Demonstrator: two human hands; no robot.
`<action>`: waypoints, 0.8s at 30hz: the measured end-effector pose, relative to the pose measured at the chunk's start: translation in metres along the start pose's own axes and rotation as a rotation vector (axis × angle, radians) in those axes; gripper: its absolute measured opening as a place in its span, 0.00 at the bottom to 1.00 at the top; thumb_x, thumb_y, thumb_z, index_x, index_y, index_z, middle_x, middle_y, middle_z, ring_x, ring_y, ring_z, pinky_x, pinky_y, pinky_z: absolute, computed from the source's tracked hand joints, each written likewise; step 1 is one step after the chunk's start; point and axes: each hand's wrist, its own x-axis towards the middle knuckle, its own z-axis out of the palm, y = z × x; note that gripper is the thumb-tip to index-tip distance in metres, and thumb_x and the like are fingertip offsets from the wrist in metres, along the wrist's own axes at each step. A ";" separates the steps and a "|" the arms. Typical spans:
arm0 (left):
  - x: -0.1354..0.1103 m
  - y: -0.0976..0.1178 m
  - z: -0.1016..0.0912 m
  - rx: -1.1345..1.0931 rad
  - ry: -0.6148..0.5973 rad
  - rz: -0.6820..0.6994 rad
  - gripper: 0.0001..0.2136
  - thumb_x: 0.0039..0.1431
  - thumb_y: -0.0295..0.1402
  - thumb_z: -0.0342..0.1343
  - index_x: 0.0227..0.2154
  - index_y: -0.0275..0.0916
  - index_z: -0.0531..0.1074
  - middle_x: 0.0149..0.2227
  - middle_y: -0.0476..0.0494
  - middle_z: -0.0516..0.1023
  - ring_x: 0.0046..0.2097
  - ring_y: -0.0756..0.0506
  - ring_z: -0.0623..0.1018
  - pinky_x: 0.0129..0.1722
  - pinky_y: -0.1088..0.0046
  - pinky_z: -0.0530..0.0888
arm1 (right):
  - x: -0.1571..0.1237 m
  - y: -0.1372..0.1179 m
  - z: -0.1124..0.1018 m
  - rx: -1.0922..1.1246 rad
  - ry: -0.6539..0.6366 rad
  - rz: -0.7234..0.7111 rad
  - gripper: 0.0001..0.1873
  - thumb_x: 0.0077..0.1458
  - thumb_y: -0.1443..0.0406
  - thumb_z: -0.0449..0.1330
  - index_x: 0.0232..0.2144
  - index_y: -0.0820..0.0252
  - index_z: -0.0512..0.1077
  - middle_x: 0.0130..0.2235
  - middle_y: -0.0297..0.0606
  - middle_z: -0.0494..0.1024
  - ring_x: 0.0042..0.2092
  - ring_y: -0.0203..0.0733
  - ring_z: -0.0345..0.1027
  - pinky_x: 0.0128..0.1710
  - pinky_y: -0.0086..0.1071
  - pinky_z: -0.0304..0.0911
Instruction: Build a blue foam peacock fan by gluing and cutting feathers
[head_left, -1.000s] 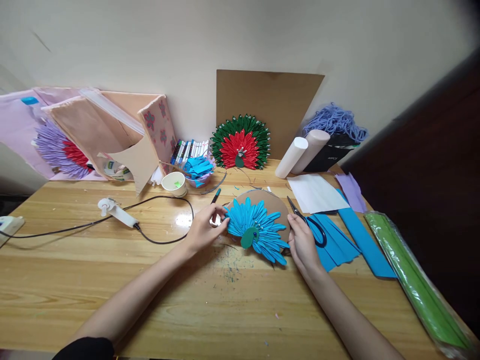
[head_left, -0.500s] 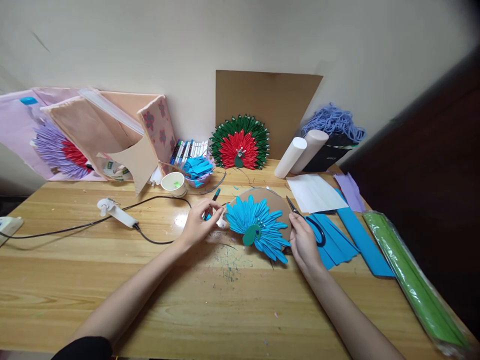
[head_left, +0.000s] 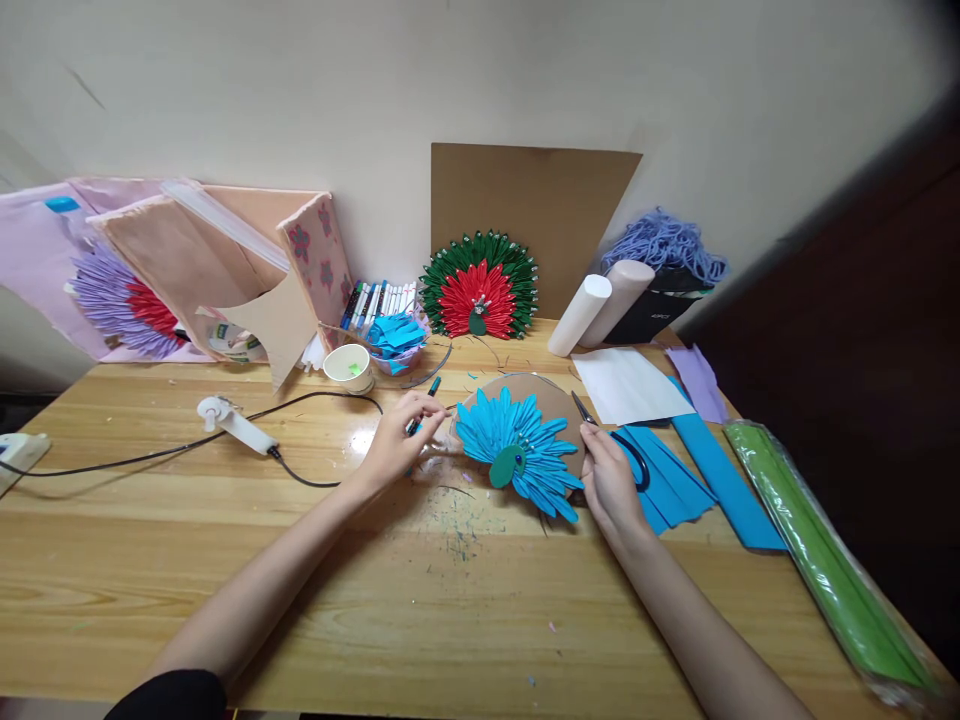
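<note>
A blue paper peacock [head_left: 517,450] lies on a round brown cardboard disc [head_left: 551,400] in the middle of the wooden table [head_left: 450,590]. My right hand [head_left: 609,480] pinches the disc's right edge, fingers closed on it. My left hand [head_left: 401,440] is just left of the peacock, fingers pinched together over a teal pen [head_left: 426,397] on the table; what it holds, if anything, is too small to name. Black-handled scissors [head_left: 622,450] lie right beside my right hand on blue paper strips [head_left: 675,485].
A finished red and green peacock [head_left: 480,285] leans on a cardboard sheet [head_left: 532,210] at the back. A glue gun [head_left: 232,425] with its cable, a paper cup [head_left: 349,367], markers [head_left: 375,297], foam rolls [head_left: 600,305], white paper [head_left: 630,385] and a green roll [head_left: 825,560] surround the work.
My left hand has drawn back from the peacock's left edge and moved slightly up toward the pen. The disc with the peacock has turned and shifted a little to the right.
</note>
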 end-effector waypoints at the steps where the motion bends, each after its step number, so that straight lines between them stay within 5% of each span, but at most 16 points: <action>1: 0.001 -0.001 0.002 -0.103 -0.022 -0.126 0.13 0.57 0.41 0.51 0.35 0.38 0.74 0.37 0.40 0.76 0.40 0.45 0.74 0.41 0.66 0.70 | 0.001 -0.001 0.000 -0.005 0.001 -0.003 0.16 0.38 0.56 0.66 0.29 0.57 0.70 0.33 0.32 0.76 0.43 0.41 0.69 0.46 0.34 0.64; 5: -0.001 -0.006 0.008 -0.493 -0.270 -0.494 0.18 0.53 0.47 0.53 0.32 0.34 0.75 0.32 0.40 0.79 0.35 0.45 0.78 0.37 0.69 0.73 | 0.002 -0.002 0.000 0.009 -0.006 -0.010 0.16 0.38 0.56 0.66 0.29 0.57 0.70 0.32 0.32 0.76 0.42 0.41 0.69 0.45 0.34 0.64; 10: -0.004 -0.008 0.010 -0.610 -0.396 -0.563 0.16 0.47 0.45 0.60 0.27 0.34 0.76 0.31 0.41 0.79 0.35 0.46 0.78 0.40 0.71 0.73 | 0.002 -0.004 0.002 0.033 -0.060 0.020 0.16 0.37 0.57 0.67 0.29 0.57 0.72 0.33 0.32 0.77 0.43 0.41 0.70 0.46 0.34 0.64; 17: -0.001 -0.015 0.014 -0.653 -0.142 -0.642 0.18 0.40 0.45 0.65 0.26 0.34 0.76 0.28 0.42 0.79 0.32 0.47 0.78 0.39 0.71 0.74 | 0.008 -0.026 -0.004 -0.086 -0.280 0.228 0.17 0.41 0.53 0.65 0.30 0.59 0.75 0.30 0.37 0.78 0.32 0.40 0.72 0.28 0.31 0.68; 24: -0.007 -0.020 0.027 -0.658 0.031 -0.644 0.20 0.38 0.46 0.65 0.26 0.32 0.75 0.29 0.41 0.79 0.33 0.46 0.78 0.39 0.70 0.74 | 0.012 -0.026 -0.005 -0.258 -0.290 0.120 0.16 0.38 0.55 0.67 0.26 0.61 0.77 0.29 0.38 0.78 0.34 0.41 0.71 0.28 0.30 0.68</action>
